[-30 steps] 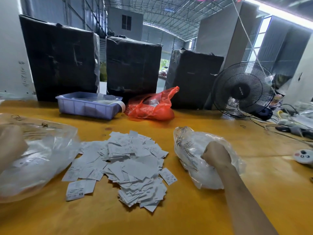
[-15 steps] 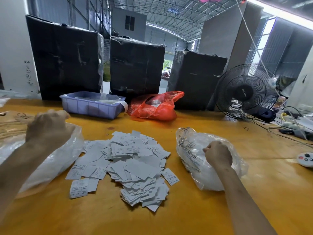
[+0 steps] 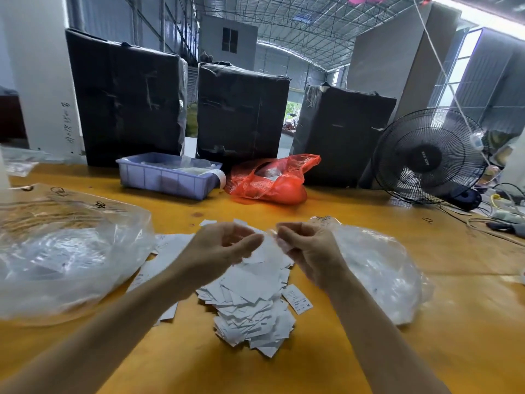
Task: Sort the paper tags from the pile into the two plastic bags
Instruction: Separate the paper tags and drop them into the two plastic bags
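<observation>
Both hands mid-frame above pile | left hand, right hand curled, grip unclear | left bag and right bag alongside, right one nearer its hand

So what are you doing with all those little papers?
A person is sorting paper tags at a yellow table. Both hands are raised over the pile of tags in the middle, the left hand and right hand close together with curled fingers, seemingly pinching a small tag between them, though it is blurry. One clear plastic bag lies left of the pile and another clear bag lies right. Many tags are not yet sorted.
</observation>
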Action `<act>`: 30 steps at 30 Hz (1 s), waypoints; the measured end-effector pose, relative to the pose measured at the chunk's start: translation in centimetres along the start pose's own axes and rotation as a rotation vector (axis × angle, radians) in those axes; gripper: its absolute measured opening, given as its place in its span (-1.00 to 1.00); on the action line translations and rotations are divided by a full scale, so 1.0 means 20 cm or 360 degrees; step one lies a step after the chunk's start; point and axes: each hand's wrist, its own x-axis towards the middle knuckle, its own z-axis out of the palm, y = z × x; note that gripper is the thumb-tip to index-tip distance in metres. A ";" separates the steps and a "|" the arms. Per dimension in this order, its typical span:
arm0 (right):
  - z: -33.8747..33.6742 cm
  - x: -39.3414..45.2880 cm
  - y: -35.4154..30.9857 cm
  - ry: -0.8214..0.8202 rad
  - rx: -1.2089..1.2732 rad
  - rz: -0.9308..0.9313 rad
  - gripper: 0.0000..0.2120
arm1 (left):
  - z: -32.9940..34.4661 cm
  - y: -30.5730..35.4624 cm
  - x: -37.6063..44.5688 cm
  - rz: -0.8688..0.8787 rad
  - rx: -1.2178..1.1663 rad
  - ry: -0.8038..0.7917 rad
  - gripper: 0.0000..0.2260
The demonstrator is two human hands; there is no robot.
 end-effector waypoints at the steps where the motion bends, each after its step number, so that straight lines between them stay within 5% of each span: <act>1: 0.05 -0.01 0.02 -0.0104 -0.0018 0.0012 -0.92 | 0.02 -0.01 0.00 -0.0151 -0.0210 -0.0080 -0.51; 5: 0.15 -0.05 0.07 -0.0270 -0.0027 -0.0012 -0.89 | 0.02 -0.06 0.01 -0.0460 -0.0465 -0.0198 -0.40; 11: 0.14 -0.05 0.08 -0.0149 -0.0245 -0.0035 -0.89 | -0.04 -0.12 0.02 -0.0454 -0.0343 0.0057 -0.74; 16: 0.13 -0.05 0.10 -0.0327 -0.0707 0.0134 -0.87 | -0.05 -0.14 0.04 -0.0396 -0.0274 0.0137 -0.77; 20: 0.14 -0.05 0.13 -0.0294 -0.0726 0.0017 -0.90 | -0.05 -0.15 0.04 -0.0370 -0.0262 0.0010 -0.63; 23: 0.14 -0.04 0.15 -0.0201 -0.0730 -0.0062 -0.81 | -0.05 -0.16 0.05 -0.0341 -0.0345 0.0102 -0.75; 26: 0.13 -0.02 0.18 -0.0103 -0.1426 -0.0311 -0.75 | -0.07 -0.20 0.06 -0.0374 -0.0335 0.0274 -0.91; 30: 0.13 -0.03 0.23 -0.0528 -0.2220 -0.0262 -0.67 | -0.10 -0.24 0.07 -0.0447 -0.0363 0.0390 -0.91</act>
